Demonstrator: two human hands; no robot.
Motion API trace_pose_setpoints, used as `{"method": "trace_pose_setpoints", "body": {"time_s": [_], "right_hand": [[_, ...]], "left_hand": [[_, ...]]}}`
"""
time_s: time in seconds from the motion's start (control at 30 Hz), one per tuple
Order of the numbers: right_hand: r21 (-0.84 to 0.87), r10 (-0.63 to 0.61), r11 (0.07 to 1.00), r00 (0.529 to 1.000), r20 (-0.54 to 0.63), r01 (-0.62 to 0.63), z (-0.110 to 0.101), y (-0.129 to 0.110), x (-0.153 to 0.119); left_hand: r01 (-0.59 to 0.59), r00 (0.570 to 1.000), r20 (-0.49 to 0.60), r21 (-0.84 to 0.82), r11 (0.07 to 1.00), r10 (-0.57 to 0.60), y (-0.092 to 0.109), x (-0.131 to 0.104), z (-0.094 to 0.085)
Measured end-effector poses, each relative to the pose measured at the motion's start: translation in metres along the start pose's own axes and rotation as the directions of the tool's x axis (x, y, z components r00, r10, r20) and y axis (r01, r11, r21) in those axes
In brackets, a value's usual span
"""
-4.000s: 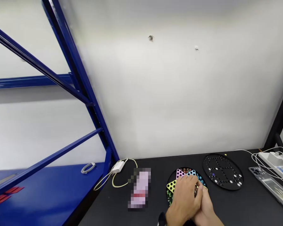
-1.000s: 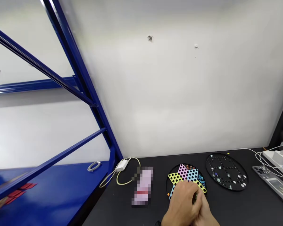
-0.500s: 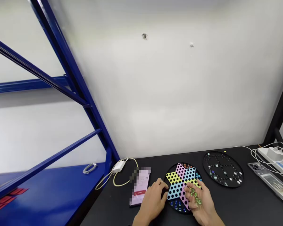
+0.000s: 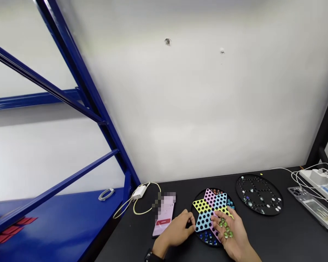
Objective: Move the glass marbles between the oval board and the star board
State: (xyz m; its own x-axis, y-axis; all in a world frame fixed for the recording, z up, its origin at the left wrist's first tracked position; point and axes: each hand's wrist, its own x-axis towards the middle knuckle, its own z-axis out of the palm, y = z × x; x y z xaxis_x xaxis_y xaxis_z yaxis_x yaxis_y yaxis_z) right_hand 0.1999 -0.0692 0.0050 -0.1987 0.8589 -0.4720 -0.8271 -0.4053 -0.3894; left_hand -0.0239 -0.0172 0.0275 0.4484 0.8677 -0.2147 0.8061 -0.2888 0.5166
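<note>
A Chinese checkers board with a star of pink, yellow and blue holed panels lies on the black table. Blue marbles sit in its near rim pocket, and reddish and teal ones in the far pockets. My right hand is palm up over the board's right side, cupping several green glass marbles. At the board's left edge is my left hand, fingers curled and thumb near the index fingertip. Whatever is between those fingers, if anything, cannot be made out.
Left of the board lies a phone, with a white charger and cable behind it. A round black board with white and clear pieces is to the right. Beyond it are another phone, a power strip and a blue rack far left.
My left fingers have drawn closer together at the board's edge, and a dark wristband now shows. My right palm has opened slightly, showing the green marbles more fully.
</note>
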Motion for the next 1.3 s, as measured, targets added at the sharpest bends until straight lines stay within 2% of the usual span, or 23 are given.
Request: {"method": "trace_pose_setpoints", "body": {"time_s": [0.1, 0.23, 0.33, 0.4, 0.47, 0.53, 0.6, 0.63, 0.67, 0.7, 0.73, 0.77, 0.87, 0.93, 1.0, 1.07, 1.17, 1.23, 1.3], "right_hand": [[0.038, 0.046, 0.998, 0.999, 0.005, -0.046, 0.002, 0.003, 0.001], [-0.043, 0.031, 0.999, 0.998, 0.058, -0.028, 0.008, 0.013, 0.006], [-0.093, 0.035, 0.995, 0.999, 0.010, -0.034, 0.012, 0.024, 0.011], [-0.120, -0.010, 0.993, 0.999, -0.054, 0.003, 0.010, 0.029, 0.013], [-0.187, -0.069, 0.980, 0.997, -0.042, 0.059, 0.005, 0.025, 0.012], [-0.314, -0.122, 0.941, 0.992, 0.029, 0.125, -0.003, 0.010, 0.011], [-0.514, -0.227, 0.822, 0.969, 0.102, 0.246, -0.015, -0.016, 0.012], [-0.637, -0.310, 0.698, 0.940, 0.141, 0.326, -0.021, -0.033, 0.014], [-0.761, -0.432, 0.512, 0.885, 0.173, 0.398, -0.028, -0.052, 0.018], [-0.862, -0.567, 0.254, 0.790, 0.233, 0.438, -0.036, -0.071, 0.022], [-0.912, -0.653, -0.015, 0.687, 0.320, 0.410, -0.044, -0.089, 0.028], [-0.918, -0.679, -0.103, 0.647, 0.347, 0.384, -0.052, -0.106, 0.034], [-0.921, -0.703, -0.272, 0.595, 0.389, 0.281, -0.079, -0.141, 0.053], [-0.859, -0.665, -0.477, 0.564, 0.490, 0.184, -0.097, -0.151, 0.064], [-0.726, -0.575, -0.685, 0.559, 0.597, 0.071, -0.112, -0.154, 0.071], [-0.607, -0.507, -0.795, 0.569, 0.647, -0.018, -0.119, -0.154, 0.073], [-0.579, -0.508, -0.814, 0.544, 0.668, -0.048, -0.111, -0.149, 0.066], [-0.626, -0.529, -0.780, 0.516, 0.674, 0.018, -0.095, -0.139, 0.058], [-0.668, -0.516, -0.731, 0.528, 0.675, 0.140, -0.076, -0.122, 0.050]], "left_hand": [[-0.015, 0.996, -0.083, -0.029, 0.999, 0.013, 0.008, -0.003, -0.002], [-0.150, 0.964, -0.241, -0.128, 0.980, 0.116, 0.049, -0.012, -0.003], [-0.194, 0.953, -0.242, -0.026, 0.981, 0.182, 0.085, -0.015, 0.001], [-0.184, 0.956, -0.227, 0.021, 0.983, 0.184, 0.101, -0.015, 0.006], [-0.195, 0.960, -0.204, -0.003, 0.981, 0.190, 0.108, -0.015, 0.010], [-0.192, 0.967, -0.182, -0.050, 0.980, 0.180, 0.105, -0.017, 0.015], [-0.149, 0.975, -0.177, -0.065, 0.987, 0.136, 0.096, -0.020, 0.024], [-0.120, 0.977, -0.183, -0.057, 0.991, 0.108, 0.089, -0.022, 0.029], [-0.094, 0.978, -0.189, -0.039, 0.995, 0.085, 0.081, -0.024, 0.034], [-0.076, 0.981, -0.179, -0.017, 0.997, 0.072, 0.072, -0.026, 0.039], [-0.060, 0.984, -0.170, 0.009, 0.998, 0.061, 0.064, -0.027, 0.044], [-0.049, 0.987, -0.149, 0.032, 0.998, 0.053, 0.056, -0.028, 0.047], [-0.011, 0.991, -0.129, 0.098, 0.995, 0.024, 0.039, -0.030, 0.052], [0.016, 0.987, -0.158, 0.127, 0.992, 0.005, 0.033, -0.030, 0.050], [0.021, 0.982, -0.188, 0.152, 0.988, 0.008, 0.030, -0.029, 0.044], [0.018, 0.977, -0.214, 0.189, 0.982, 0.024, 0.027, -0.026, 0.037], [0.047, 0.975, -0.223, 0.234, 0.971, 0.007, 0.021, -0.018, 0.025], [0.074, 0.975, -0.219, 0.237, 0.969, -0.020, 0.018, -0.011, 0.018], [0.095, 0.975, -0.219, 0.233, 0.968, -0.042, 0.016, -0.003, 0.014]]}}
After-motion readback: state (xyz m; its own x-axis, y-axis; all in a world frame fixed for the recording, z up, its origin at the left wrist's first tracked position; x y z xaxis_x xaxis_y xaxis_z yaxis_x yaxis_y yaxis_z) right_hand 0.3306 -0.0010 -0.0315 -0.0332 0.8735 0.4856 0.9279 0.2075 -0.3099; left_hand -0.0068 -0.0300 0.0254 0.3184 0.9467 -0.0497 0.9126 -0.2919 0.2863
